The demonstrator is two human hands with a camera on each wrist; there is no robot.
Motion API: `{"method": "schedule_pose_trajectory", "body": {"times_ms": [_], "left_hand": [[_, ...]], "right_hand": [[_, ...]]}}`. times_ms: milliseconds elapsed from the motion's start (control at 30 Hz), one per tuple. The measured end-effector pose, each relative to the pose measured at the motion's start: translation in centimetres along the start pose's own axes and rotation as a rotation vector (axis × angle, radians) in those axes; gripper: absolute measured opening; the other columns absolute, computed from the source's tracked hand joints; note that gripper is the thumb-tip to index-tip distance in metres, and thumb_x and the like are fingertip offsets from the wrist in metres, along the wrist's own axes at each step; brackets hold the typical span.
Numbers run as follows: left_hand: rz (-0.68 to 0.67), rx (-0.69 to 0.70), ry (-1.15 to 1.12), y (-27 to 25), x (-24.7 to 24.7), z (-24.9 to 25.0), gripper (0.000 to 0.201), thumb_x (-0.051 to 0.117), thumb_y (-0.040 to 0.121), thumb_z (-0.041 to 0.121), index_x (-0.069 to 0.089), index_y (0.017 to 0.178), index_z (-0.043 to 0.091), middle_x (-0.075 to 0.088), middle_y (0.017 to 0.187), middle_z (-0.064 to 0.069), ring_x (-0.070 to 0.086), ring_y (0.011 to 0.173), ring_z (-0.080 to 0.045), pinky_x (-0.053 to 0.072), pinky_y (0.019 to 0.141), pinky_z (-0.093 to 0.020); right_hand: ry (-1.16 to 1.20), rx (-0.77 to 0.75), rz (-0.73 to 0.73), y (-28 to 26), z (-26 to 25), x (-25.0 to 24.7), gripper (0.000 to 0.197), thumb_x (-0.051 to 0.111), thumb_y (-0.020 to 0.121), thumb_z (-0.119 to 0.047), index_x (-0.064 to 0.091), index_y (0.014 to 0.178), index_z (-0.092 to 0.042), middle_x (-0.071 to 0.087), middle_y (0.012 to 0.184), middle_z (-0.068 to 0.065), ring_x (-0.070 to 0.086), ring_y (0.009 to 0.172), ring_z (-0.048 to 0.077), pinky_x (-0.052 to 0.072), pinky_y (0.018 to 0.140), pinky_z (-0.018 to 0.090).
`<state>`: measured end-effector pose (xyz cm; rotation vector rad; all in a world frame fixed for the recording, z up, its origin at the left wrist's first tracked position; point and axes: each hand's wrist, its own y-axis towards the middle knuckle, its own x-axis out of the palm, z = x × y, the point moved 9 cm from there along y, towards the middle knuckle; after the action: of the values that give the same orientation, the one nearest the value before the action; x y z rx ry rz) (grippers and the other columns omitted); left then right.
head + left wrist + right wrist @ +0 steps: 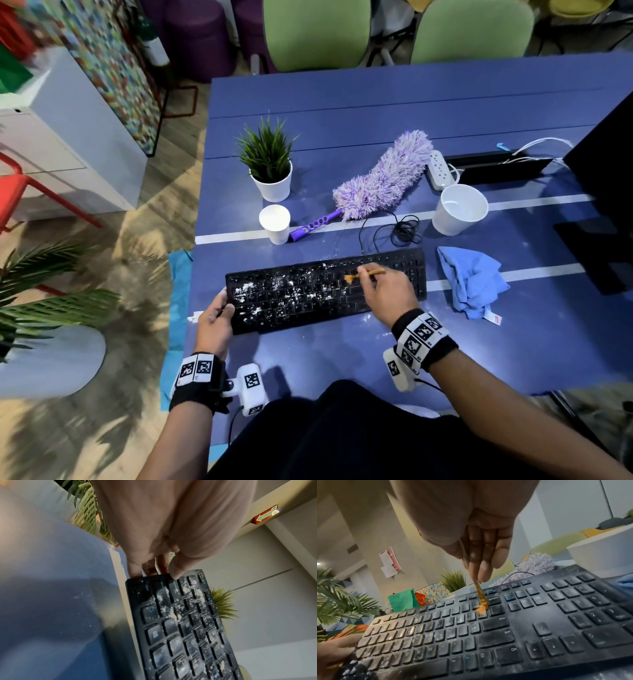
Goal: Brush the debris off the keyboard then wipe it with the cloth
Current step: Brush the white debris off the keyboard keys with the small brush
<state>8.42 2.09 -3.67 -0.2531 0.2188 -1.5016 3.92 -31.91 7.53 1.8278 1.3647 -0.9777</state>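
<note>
nearby, blue table (376,102), green chairs (317,32), wood floor (164,212)

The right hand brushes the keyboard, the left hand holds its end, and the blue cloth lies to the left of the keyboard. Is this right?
Not quite: the head view shows the blue cloth lying right of the keyboard, not left. The right hand brushes and the left hand holds its end.

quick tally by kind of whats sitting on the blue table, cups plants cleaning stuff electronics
Cups: 2, small paper cup, larger white cup
Plants: 1, potted plant
Cleaning tools: 3, brush, duster, blue cloth
Electronics: 2, keyboard, power strip
Total: 8
</note>
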Motion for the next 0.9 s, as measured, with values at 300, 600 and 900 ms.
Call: {"method": "schedule_pose_trajectory", "body": {"times_ms": [300,600,900], "left_hand": [[0.001,-0.012,-0.005,0.7,-0.4,-0.9,0.048,0.038,0.096,-0.012,0.062,0.123,0.019,0.072,0.11,0.009,0.056,0.112,-0.02,0.036,0.109,-0.048],[-0.004,-0.012,-0.032,0.5,-0.3,-0.9,0.047,0.038,0.097,-0.012,0.063,0.12,0.02,0.071,0.108,0.009,0.057,0.11,-0.019,0.041,0.103,-0.04],[-0.004,0.01,-0.039,0.5,0.1,-0.3,0.046,0.038,0.096,-0.013,0.059,0.126,0.014,0.073,0.104,0.014,0.063,0.099,-0.006,0.049,0.092,-0.022]], "right_hand": [[-0.11,0.074,-0.113,0.4,2.5,-0.6,0.039,0.037,0.101,-0.04,0.069,0.094,-0.019,0.072,0.078,0.008,0.068,0.077,0.028,0.055,0.075,0.034],[0.08,0.072,-0.06,-0.3,4.3,-1.3,0.031,0.046,0.1,-0.032,0.07,0.086,-0.017,0.072,0.071,0.003,0.068,0.07,0.023,0.055,0.069,0.034],[0.189,0.026,-0.053,-1.0,2.3,0.0,0.027,0.049,0.1,-0.033,0.071,0.093,-0.018,0.073,0.076,0.001,0.068,0.072,0.019,0.055,0.072,0.033]]}}
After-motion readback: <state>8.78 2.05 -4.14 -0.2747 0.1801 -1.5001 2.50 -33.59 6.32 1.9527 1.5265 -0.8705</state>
